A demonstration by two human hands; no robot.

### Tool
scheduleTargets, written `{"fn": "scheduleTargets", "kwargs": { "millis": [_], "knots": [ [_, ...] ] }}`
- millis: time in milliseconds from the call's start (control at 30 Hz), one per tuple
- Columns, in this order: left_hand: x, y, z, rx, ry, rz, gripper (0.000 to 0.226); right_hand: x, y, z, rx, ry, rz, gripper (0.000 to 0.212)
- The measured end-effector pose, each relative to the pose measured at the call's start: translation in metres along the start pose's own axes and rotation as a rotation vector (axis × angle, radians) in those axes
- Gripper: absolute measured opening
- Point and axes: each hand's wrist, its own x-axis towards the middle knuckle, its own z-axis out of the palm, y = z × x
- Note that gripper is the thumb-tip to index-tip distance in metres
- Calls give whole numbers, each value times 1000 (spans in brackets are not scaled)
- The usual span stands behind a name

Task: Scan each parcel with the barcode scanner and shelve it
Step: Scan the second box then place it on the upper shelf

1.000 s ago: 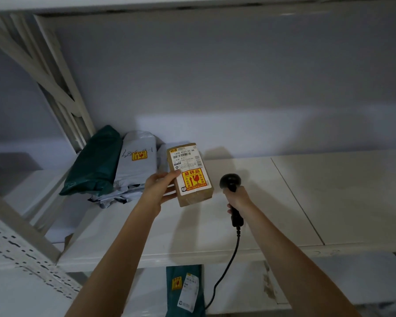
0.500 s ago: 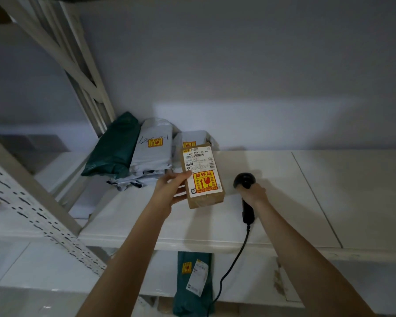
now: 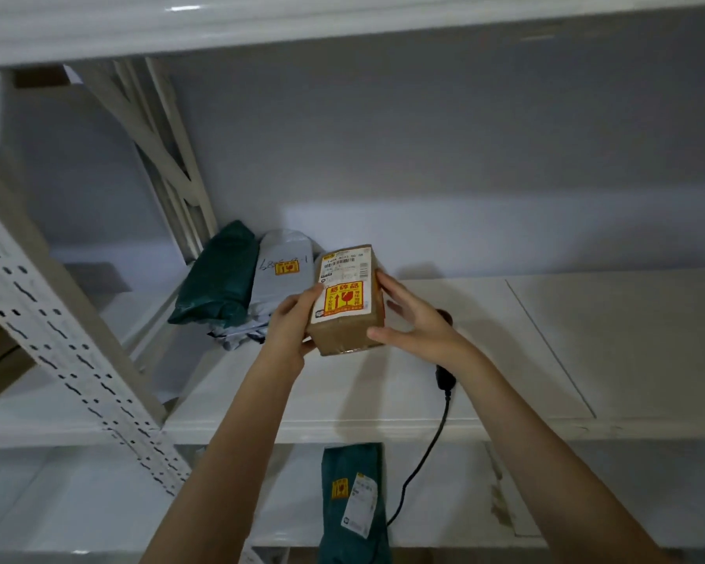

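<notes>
A small brown cardboard box [image 3: 344, 335] with a white shipping label and a yellow fragile sticker is held just above the white shelf board [image 3: 383, 400]. My left hand [image 3: 292, 323] grips its left side. My right hand [image 3: 416, 323] presses its right side, with the thumb under the front corner. The black barcode scanner [image 3: 445, 378] lies on the shelf under my right wrist, mostly hidden. Its cable [image 3: 424, 453] hangs over the shelf edge.
A dark green bag parcel [image 3: 220, 274] and a grey bag parcel [image 3: 281, 278] lean at the shelf's back left, next to the box. Another green parcel [image 3: 353, 498] lies on the shelf below. A perforated white upright [image 3: 58, 331] stands at left. Bare board extends right.
My right hand has let go of the scanner, which now lies on the shelf, and has moved left onto the box. The box sits further back, close to the bag parcels.
</notes>
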Motion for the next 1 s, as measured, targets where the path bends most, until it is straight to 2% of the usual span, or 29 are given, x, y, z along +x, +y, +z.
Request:
{"fn": "scheduleTargets", "kwargs": {
  "millis": [67, 167, 267, 433, 600, 700, 833, 933, 1000],
  "knots": [
    [-16, 12, -12, 3, -82, 53, 20, -8, -19, 16, -1, 73, -39, 84],
    [-46, 29, -36, 84, -235, 146, 42, -18, -43, 44, 7, 160, -66, 69],
    [-79, 44, -62, 224, -330, 253, 65, -32, -66, 70, 17, 244, -71, 70],
    [-117, 65, -91, 354, -274, 419, 41, -56, -104, 101, 74, 326, -118, 47],
    [-152, 90, -108, 339, -264, 532, 52, -75, -153, 114, 69, 319, -192, 44],
    [-170, 112, -112, 312, -220, 610, 46, -81, -185, 114, 48, 300, -263, 40],
    [-194, 142, -114, 293, -182, 677, 21, -85, -224, 112, 27, 265, -336, 46],
    [-207, 163, -115, 287, -148, 738, 22, -83, -248, 111, 15, 254, -384, 60],
    [-212, 175, -115, 268, -121, 779, 22, -80, -262, 111, 8, 263, -410, 60]
  ]
}}
